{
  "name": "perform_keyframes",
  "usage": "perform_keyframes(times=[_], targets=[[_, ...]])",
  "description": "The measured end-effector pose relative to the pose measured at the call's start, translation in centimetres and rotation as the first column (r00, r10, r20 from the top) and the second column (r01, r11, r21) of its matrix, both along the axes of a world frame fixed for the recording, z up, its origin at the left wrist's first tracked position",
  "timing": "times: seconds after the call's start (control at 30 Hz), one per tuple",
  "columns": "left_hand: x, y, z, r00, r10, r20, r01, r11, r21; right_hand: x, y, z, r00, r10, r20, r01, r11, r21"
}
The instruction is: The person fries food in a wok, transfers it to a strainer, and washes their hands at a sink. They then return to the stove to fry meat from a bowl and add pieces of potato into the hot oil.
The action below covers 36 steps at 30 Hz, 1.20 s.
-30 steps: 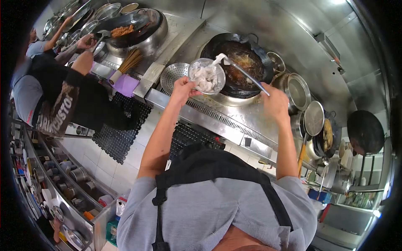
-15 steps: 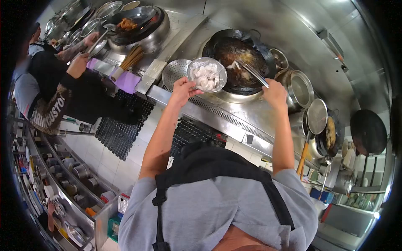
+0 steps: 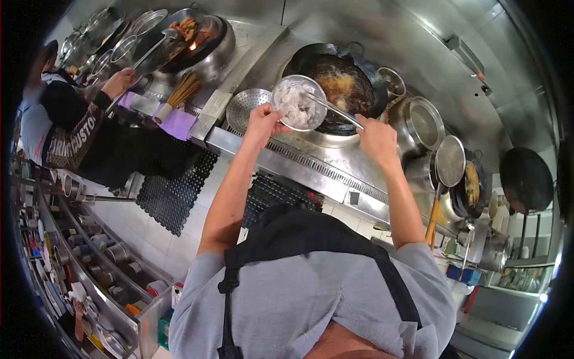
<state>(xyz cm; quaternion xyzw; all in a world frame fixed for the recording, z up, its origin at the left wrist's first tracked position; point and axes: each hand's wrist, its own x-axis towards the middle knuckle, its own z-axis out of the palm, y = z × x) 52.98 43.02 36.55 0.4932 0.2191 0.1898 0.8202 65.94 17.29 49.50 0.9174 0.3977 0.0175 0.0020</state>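
Observation:
My left hand (image 3: 263, 124) grips the rim of a round metal bowl (image 3: 323, 96). Pale, coated pieces of food (image 3: 294, 106) lie in it; their exact kind I cannot make out. Metal tongs (image 3: 335, 110) are in my right hand (image 3: 378, 139), their tips down among the pale pieces. Behind the bowl, a large black wok (image 3: 373, 75) holds dark, bubbling oil (image 3: 342, 82), with light foam in the middle. The bowl hides the wok's near left part. Left of the bowl, a perforated strainer (image 3: 240, 107) rests on the steel counter.
On the left, a co-worker's hand (image 3: 119, 82) holds a ladle (image 3: 156, 45) over another wok (image 3: 209, 46) with a flame. A bamboo brush (image 3: 182, 90) and purple cloth (image 3: 177, 124) lie between us. Metal pots (image 3: 426, 122) and a wooden-handled strainer (image 3: 450, 161) stand on the right.
The tongs have moved left from above the wok into the bowl. A pale piece that was at their tips over the oil no longer shows there. The co-worker's ladle has shifted.

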Motion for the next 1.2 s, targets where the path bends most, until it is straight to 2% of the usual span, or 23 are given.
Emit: perform_keyframes(times=[0.03, 0.23, 0.33, 0.37, 0.47, 0.57, 0.67, 0.77, 0.83, 0.87, 1.03, 1.2], targets=[[0.4, -0.1, -0.4, 1.0, 0.023, 0.01, -0.023, 0.999, -0.029, 0.2, -0.2, 0.0, 1.0, -0.013, 0.004, 0.013, 1.0, 0.007], [0.3, 0.8, -2.7, 0.995, 0.094, 0.014, -0.09, 0.98, -0.18, 4.0, -5.3, 1.3, 0.99, -0.136, 0.032, 0.12, 0.947, 0.298], [0.3, 1.0, -3.3, 0.996, 0.091, 0.015, -0.086, 0.977, -0.193, 8.9, -6.9, -1.0, 0.969, -0.224, -0.101, 0.243, 0.931, 0.271], [0.3, 0.9, -3.3, 0.995, 0.095, 0.018, -0.09, 0.975, -0.201, 11.1, -7.0, -2.6, 0.943, -0.261, -0.207, 0.304, 0.929, 0.21], [-0.1, 0.6, -3.2, 0.995, 0.095, 0.043, -0.082, 0.968, -0.238, 15.8, -7.4, -8.6, 0.93, -0.318, -0.183, 0.347, 0.926, 0.152], [-0.6, 0.0, -1.7, 0.993, 0.096, 0.07, -0.079, 0.975, -0.21, 12.4, -6.6, -4.6, 0.945, -0.302, -0.125, 0.324, 0.917, 0.233], [-0.7, -0.1, -2.0, 0.993, 0.077, 0.092, -0.067, 0.992, -0.107, 6.2, -5.6, 0.9, 0.981, -0.089, -0.173, 0.136, 0.949, 0.283], [-0.2, -0.4, -0.5, 0.997, 0.044, 0.062, -0.046, 0.999, 0.023, 1.6, -3.4, 1.4, 0.991, 0.038, -0.131, -0.02, 0.991, 0.13], [-0.3, -0.4, 0.3, 0.999, 0.005, 0.046, -0.009, 0.996, 0.094, 1.0, -1.5, 0.6, 0.994, 0.002, -0.112, 0.004, 0.999, 0.049], [0.0, -0.4, 0.1, 0.999, 0.023, 0.049, -0.027, 0.997, 0.078, 0.8, -1.1, 0.3, 0.995, -0.017, -0.103, 0.018, 1.0, 0.01], [0.8, 0.2, -1.4, 0.991, 0.128, 0.029, -0.128, 0.992, -0.009, 2.8, -4.3, 1.9, 0.989, -0.141, -0.048, 0.147, 0.98, 0.135], [0.3, 0.8, -2.0, 0.987, 0.162, -0.003, -0.161, 0.979, -0.122, 8.6, -6.8, -3.3, 0.961, -0.215, -0.176, 0.235, 0.967, 0.099]])
